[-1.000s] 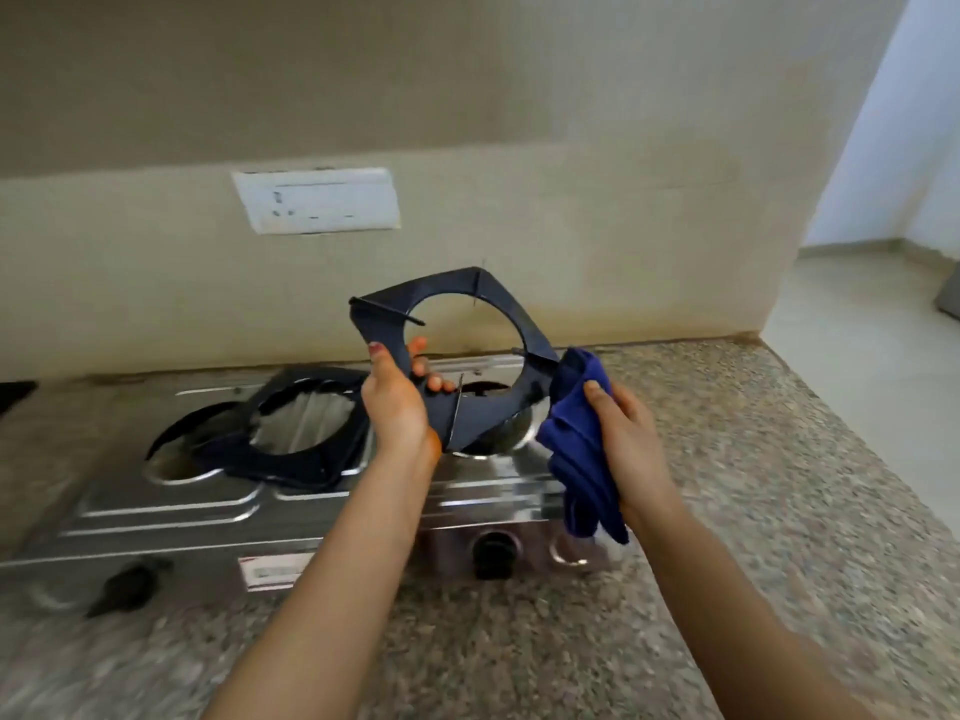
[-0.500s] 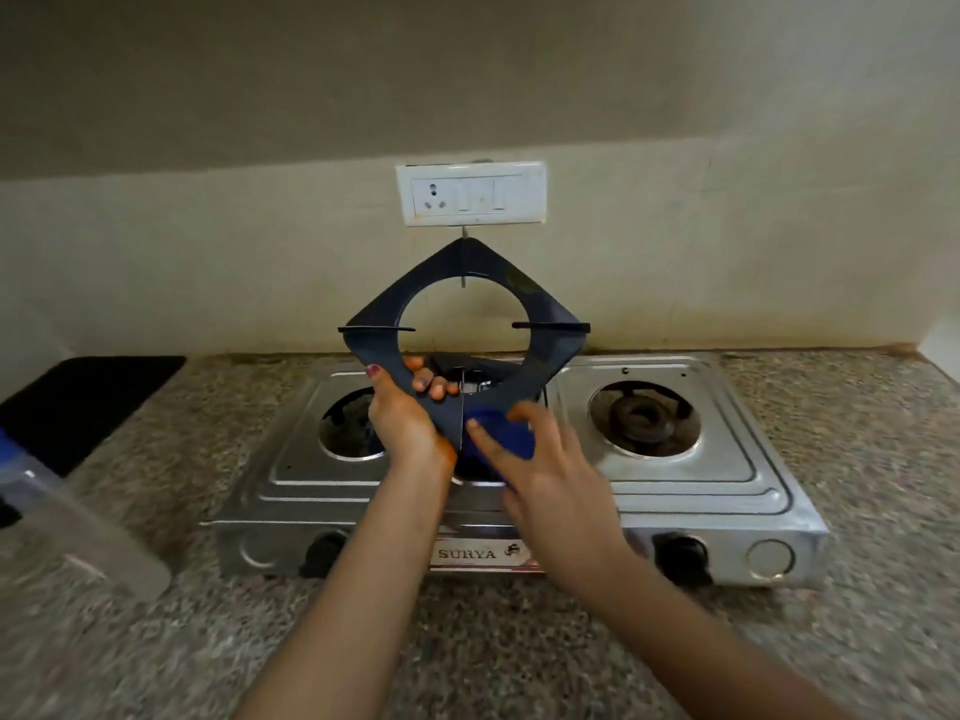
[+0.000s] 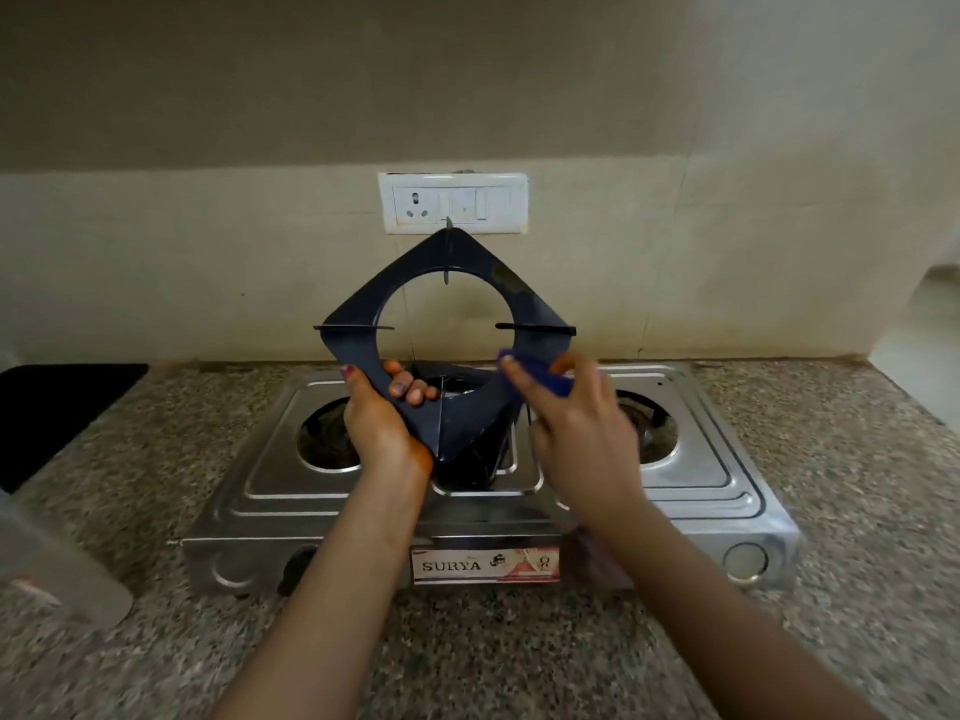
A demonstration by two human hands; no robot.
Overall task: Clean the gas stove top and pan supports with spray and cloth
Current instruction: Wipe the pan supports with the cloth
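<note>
— What colour is the pan support (image 3: pixel 358 350) at centre frame?
— Dark navy, nearly black. The cloth (image 3: pixel 545 377) against it is bright blue.
— And the stove (image 3: pixel 717 478)?
— Silver steel, with a white-and-red label (image 3: pixel 485 564). The table (image 3: pixel 857 511) is speckled brown-grey, and the switch plate (image 3: pixel 452 202) is white on a beige wall (image 3: pixel 208 252).

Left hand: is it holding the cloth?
No, the left hand grips the pan support; the cloth is in the right hand.

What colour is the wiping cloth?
The cloth is bright blue; the head view, the only one, shows it.
</note>
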